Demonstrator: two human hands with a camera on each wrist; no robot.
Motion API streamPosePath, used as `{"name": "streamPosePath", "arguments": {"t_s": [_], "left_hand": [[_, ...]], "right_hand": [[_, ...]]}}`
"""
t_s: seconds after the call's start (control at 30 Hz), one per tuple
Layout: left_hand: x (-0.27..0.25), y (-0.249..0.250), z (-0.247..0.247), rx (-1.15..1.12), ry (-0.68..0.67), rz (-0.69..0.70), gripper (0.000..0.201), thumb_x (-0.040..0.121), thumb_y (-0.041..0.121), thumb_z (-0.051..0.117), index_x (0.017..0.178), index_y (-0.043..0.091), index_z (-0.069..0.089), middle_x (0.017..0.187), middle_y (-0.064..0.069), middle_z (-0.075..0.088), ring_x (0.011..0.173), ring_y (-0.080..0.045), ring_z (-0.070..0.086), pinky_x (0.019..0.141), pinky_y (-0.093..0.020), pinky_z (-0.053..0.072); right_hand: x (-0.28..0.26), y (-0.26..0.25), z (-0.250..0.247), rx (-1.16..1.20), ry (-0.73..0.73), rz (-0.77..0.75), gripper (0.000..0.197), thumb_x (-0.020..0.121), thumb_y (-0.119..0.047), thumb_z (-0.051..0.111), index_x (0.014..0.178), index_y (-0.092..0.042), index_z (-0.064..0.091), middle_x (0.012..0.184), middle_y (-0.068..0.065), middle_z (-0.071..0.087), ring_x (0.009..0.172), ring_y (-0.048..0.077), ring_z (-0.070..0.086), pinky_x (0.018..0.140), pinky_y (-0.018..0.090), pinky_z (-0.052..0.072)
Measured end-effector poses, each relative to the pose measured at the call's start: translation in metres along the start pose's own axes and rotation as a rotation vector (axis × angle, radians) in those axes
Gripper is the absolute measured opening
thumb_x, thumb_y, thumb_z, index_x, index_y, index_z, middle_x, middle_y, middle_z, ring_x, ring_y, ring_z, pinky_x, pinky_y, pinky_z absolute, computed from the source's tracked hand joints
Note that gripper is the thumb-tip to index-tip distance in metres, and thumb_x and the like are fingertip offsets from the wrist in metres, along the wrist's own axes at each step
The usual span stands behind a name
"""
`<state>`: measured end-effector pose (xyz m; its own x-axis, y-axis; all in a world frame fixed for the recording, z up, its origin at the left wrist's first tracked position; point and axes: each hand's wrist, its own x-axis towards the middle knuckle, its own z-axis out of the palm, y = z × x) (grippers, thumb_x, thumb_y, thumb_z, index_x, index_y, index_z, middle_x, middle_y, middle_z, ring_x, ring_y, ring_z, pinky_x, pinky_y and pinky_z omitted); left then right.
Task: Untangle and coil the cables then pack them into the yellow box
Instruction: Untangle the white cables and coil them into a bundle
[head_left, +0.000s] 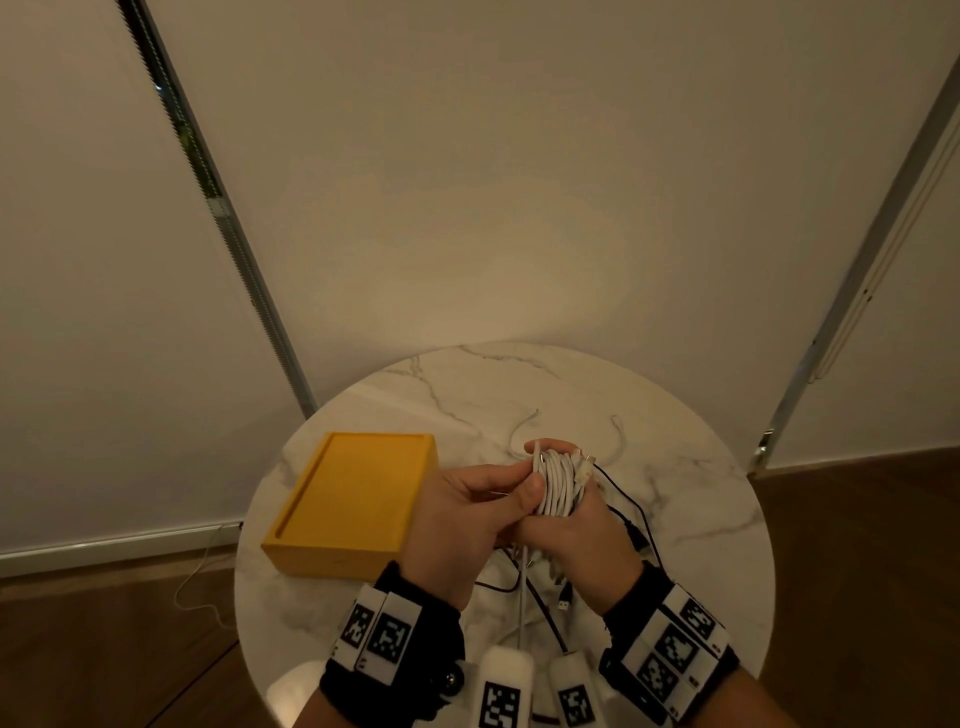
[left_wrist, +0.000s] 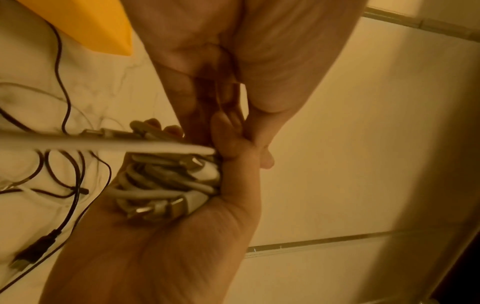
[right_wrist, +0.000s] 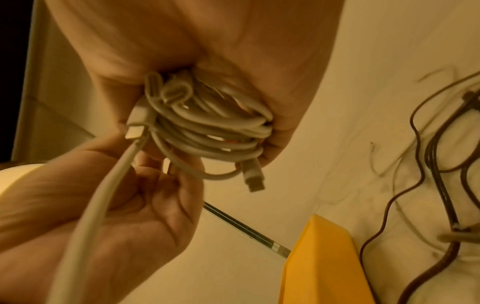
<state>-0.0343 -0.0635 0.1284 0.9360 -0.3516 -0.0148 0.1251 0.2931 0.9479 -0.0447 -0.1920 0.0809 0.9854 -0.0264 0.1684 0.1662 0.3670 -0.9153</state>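
A bundle of coiled white cables sits in my right hand, whose fingers curl round it above the table's middle. My left hand meets it from the left and pinches a loose white cable strand beside the coil. Several USB plugs stick out of the bundle. The yellow box lies open and empty on the table, left of both hands. Black cables lie tangled on the table under and right of the hands.
The round white marble table stands against a pale wall. A thin white cable curls on the table behind the hands. Two white marker-tagged blocks sit at the near edge. Wooden floor surrounds the table, with a white wire on it.
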Motion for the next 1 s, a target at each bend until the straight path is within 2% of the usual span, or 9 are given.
{"name": "streamPosePath", "arguments": {"t_s": [0.13, 0.27, 0.37, 0.47, 0.63, 0.73, 0.83, 0.93, 1.0], "left_hand": [[-0.004, 0.004, 0.003, 0.115, -0.099, 0.067, 0.025, 0.094, 0.008, 0.059, 0.113, 0.001, 0.072, 0.103, -0.01, 0.076, 0.099, -0.022, 0.072, 0.082, -0.029, 0.059], [-0.003, 0.005, -0.009, 0.323, 0.029, -0.002, 0.022, 0.098, 0.022, 0.057, 0.106, 0.01, 0.074, 0.071, -0.005, 0.069, 0.061, -0.017, 0.057, 0.05, -0.027, 0.042], [-0.007, 0.004, -0.009, 0.438, -0.088, -0.235, 0.028, 0.104, 0.035, 0.047, 0.11, 0.018, 0.069, 0.064, -0.014, 0.067, 0.042, -0.019, 0.053, 0.038, -0.023, 0.029], [-0.009, 0.001, -0.005, 0.469, -0.141, -0.327, 0.027, 0.103, 0.039, 0.048, 0.111, 0.022, 0.067, 0.07, -0.016, 0.072, 0.044, -0.024, 0.059, 0.035, -0.02, 0.032], [-0.007, -0.004, -0.001, 0.489, -0.094, -0.411, 0.035, 0.096, 0.036, 0.063, 0.097, 0.002, 0.069, 0.074, -0.021, 0.072, 0.057, -0.031, 0.067, 0.045, -0.024, 0.05], [-0.008, -0.008, 0.002, 0.457, -0.053, -0.356, 0.035, 0.091, 0.03, 0.07, 0.09, -0.005, 0.073, 0.081, -0.028, 0.072, 0.064, -0.03, 0.071, 0.052, -0.028, 0.056], [-0.006, -0.008, -0.002, 0.458, 0.033, -0.176, 0.023, 0.085, 0.02, 0.077, 0.083, -0.003, 0.078, 0.079, -0.027, 0.071, 0.067, -0.025, 0.07, 0.064, -0.036, 0.061], [-0.007, -0.004, -0.005, 0.51, 0.07, 0.03, 0.01, 0.08, 0.011, 0.081, 0.089, 0.007, 0.08, 0.078, -0.005, 0.078, 0.076, -0.015, 0.074, 0.068, -0.024, 0.059], [-0.007, -0.003, -0.006, 0.543, 0.036, 0.113, 0.015, 0.081, 0.011, 0.081, 0.095, 0.013, 0.08, 0.084, 0.003, 0.078, 0.083, -0.011, 0.074, 0.072, -0.025, 0.059]], "right_hand": [[0.002, -0.002, -0.003, -0.008, 0.097, -0.046, 0.074, 0.056, 0.002, 0.071, 0.125, -0.001, 0.045, 0.088, 0.02, 0.056, 0.08, 0.03, 0.06, 0.065, 0.038, 0.055], [0.007, -0.005, -0.015, 0.001, 0.251, -0.115, 0.067, 0.059, 0.007, 0.065, 0.123, -0.008, 0.051, 0.091, 0.015, 0.056, 0.081, 0.029, 0.057, 0.066, 0.041, 0.051], [0.01, -0.008, -0.02, 0.013, 0.346, -0.167, 0.067, 0.059, 0.007, 0.063, 0.123, -0.008, 0.051, 0.089, 0.009, 0.057, 0.078, 0.023, 0.058, 0.065, 0.04, 0.05], [0.01, -0.008, -0.022, -0.023, 0.389, -0.187, 0.065, 0.059, 0.004, 0.065, 0.122, -0.008, 0.052, 0.09, 0.01, 0.058, 0.076, 0.021, 0.059, 0.069, 0.042, 0.051], [0.007, -0.011, -0.024, -0.016, 0.414, -0.186, 0.077, 0.051, -0.014, 0.077, 0.123, -0.009, 0.053, 0.09, 0.007, 0.06, 0.077, 0.018, 0.061, 0.068, 0.035, 0.055], [0.007, -0.012, -0.025, -0.013, 0.403, -0.198, 0.071, 0.057, 0.0, 0.071, 0.125, -0.006, 0.051, 0.09, 0.007, 0.059, 0.075, 0.016, 0.061, 0.067, 0.032, 0.054], [0.006, -0.013, -0.029, 0.021, 0.388, -0.169, 0.067, 0.059, 0.004, 0.068, 0.123, -0.008, 0.053, 0.091, 0.01, 0.059, 0.078, 0.019, 0.061, 0.066, 0.032, 0.055], [0.004, -0.018, -0.028, 0.033, 0.278, -0.066, 0.045, 0.059, 0.002, 0.065, 0.094, -0.026, 0.073, 0.087, 0.012, 0.061, 0.082, 0.029, 0.059, 0.071, 0.042, 0.053], [0.002, -0.023, -0.025, 0.104, 0.168, 0.009, 0.034, 0.059, 0.0, 0.061, 0.076, -0.024, 0.077, 0.081, 0.013, 0.063, 0.077, 0.031, 0.059, 0.068, 0.041, 0.051]]}}
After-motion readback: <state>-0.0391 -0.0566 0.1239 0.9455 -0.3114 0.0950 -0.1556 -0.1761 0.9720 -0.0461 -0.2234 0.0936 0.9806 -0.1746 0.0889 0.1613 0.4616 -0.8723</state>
